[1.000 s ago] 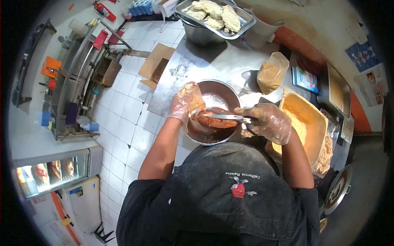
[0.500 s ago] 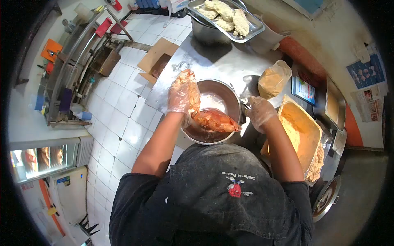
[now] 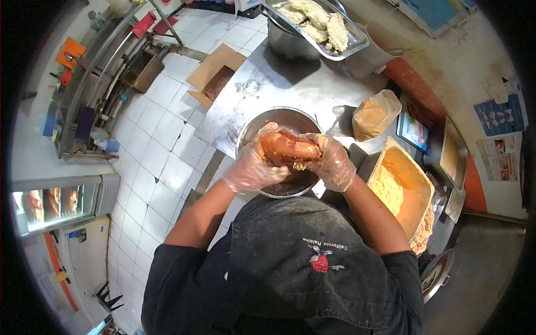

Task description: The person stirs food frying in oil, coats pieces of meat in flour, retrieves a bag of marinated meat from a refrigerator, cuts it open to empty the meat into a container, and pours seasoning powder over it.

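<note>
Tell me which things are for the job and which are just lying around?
For the job:
reddish lump, in the left hand and right hand
pot underneath
probably the tub of yellow powder

Just around, it seems:
cardboard box
lit fridge
wall papers

Wide fisheye view, its corners lost in black, with walls and shelving bending towards the rim. Bright light spreads pale glare over the silver metal table (image 3: pixel 234 114) and the glossy white square floor tiles (image 3: pixel 173 167). The large round metal pot (image 3: pixel 285 44) and the clear bag of tan powder (image 3: pixel 375 117) cast soft shadows. Highlights gleam on the wet reddish-brown lump (image 3: pixel 290 148). A glass-fronted display fridge (image 3: pixel 50 206) glows at left; the grey wall at lower right (image 3: pixel 483 262) is dim. Blue printed poster (image 3: pixel 498 115) lettering is too small to read.
</note>
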Action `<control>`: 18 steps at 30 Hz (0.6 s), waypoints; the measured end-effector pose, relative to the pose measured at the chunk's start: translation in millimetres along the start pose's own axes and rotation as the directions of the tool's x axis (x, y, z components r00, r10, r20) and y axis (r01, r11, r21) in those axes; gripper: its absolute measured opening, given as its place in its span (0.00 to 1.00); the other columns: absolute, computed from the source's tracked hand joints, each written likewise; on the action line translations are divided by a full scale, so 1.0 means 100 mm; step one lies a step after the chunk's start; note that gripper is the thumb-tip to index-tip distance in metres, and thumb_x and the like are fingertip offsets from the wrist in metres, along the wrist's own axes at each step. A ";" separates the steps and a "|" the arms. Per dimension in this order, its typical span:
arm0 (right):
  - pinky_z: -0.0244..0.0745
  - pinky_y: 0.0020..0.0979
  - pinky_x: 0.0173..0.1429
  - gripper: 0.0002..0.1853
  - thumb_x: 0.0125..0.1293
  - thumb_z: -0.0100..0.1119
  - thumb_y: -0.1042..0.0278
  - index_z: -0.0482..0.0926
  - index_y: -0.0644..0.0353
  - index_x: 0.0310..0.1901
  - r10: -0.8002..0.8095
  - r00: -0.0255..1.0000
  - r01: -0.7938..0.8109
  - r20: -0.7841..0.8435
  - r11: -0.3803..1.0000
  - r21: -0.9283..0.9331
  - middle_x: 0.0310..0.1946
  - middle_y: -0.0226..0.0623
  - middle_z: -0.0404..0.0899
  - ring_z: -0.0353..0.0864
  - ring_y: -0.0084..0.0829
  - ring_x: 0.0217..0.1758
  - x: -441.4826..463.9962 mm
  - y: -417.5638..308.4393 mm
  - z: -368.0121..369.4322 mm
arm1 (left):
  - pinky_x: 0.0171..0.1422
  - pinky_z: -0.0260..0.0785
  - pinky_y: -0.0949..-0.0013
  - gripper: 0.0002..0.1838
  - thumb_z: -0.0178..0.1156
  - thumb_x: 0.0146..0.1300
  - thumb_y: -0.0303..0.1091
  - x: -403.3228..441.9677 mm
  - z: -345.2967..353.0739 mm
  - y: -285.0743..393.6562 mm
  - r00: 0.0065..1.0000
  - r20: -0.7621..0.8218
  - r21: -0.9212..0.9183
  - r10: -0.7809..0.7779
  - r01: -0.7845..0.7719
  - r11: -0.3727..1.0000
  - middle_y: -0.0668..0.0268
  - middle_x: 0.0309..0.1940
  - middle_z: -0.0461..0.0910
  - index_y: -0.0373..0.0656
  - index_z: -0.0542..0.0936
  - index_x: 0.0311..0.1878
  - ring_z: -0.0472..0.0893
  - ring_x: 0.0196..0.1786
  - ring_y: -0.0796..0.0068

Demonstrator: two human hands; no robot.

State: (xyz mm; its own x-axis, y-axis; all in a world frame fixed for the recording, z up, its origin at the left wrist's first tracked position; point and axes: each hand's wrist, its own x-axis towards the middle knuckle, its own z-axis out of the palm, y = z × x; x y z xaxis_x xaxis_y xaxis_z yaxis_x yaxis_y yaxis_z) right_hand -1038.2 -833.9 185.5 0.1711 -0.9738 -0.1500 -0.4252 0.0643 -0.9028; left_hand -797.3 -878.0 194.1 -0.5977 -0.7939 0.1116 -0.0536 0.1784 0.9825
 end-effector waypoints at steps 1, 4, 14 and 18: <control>0.80 0.28 0.58 0.22 0.63 0.74 0.78 0.82 0.64 0.58 0.021 1.000 -0.020 0.016 0.999 -0.029 0.50 0.31 0.87 0.84 0.23 0.51 0.03 -0.01 0.02 | 0.76 0.68 0.65 0.41 0.78 0.60 0.36 0.00 0.08 0.11 0.999 0.004 -0.044 -0.048 0.048 0.998 0.61 0.67 0.77 0.37 0.69 0.73 0.77 0.68 0.70; 0.80 0.28 0.55 0.20 0.63 0.74 0.78 0.83 0.64 0.57 0.020 0.999 -0.018 0.050 0.999 -0.045 0.48 0.30 0.87 0.83 0.21 0.49 0.08 0.17 0.09 | 0.75 0.71 0.63 0.46 0.84 0.51 0.38 -0.02 0.22 -0.30 0.983 -0.176 0.117 -0.055 0.076 0.990 0.60 0.65 0.80 0.37 0.72 0.71 0.79 0.67 0.66; 0.81 0.38 0.44 0.22 0.64 0.67 0.78 0.82 0.55 0.60 -0.280 0.950 0.291 0.137 0.954 -0.073 0.38 0.39 0.86 0.86 0.41 0.38 -0.08 -0.52 -0.37 | 0.65 0.78 0.63 0.36 0.81 0.50 0.32 -0.17 0.15 -0.60 0.971 -0.216 0.025 -0.098 0.106 0.994 0.56 0.54 0.87 0.40 0.80 0.64 0.87 0.57 0.65; 0.82 0.45 0.47 0.11 0.68 0.63 0.73 0.84 0.57 0.50 -0.279 0.954 0.300 0.110 0.889 -0.346 0.34 0.44 0.85 0.86 0.48 0.36 -0.12 -0.96 -0.32 | 0.63 0.78 0.63 0.32 0.79 0.57 0.37 -0.24 0.19 -0.77 0.959 -0.282 0.338 -0.005 0.105 0.935 0.59 0.54 0.86 0.34 0.79 0.62 0.86 0.55 0.66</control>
State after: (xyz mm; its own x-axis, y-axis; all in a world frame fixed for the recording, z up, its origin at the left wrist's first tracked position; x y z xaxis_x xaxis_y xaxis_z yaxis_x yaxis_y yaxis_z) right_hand -1028.0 -835.1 287.1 0.3794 -0.9230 0.0644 -0.6342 -0.3101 -0.7083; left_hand -794.0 -862.3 113.0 -0.3473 -0.9266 0.1442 -0.3832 0.2805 0.8801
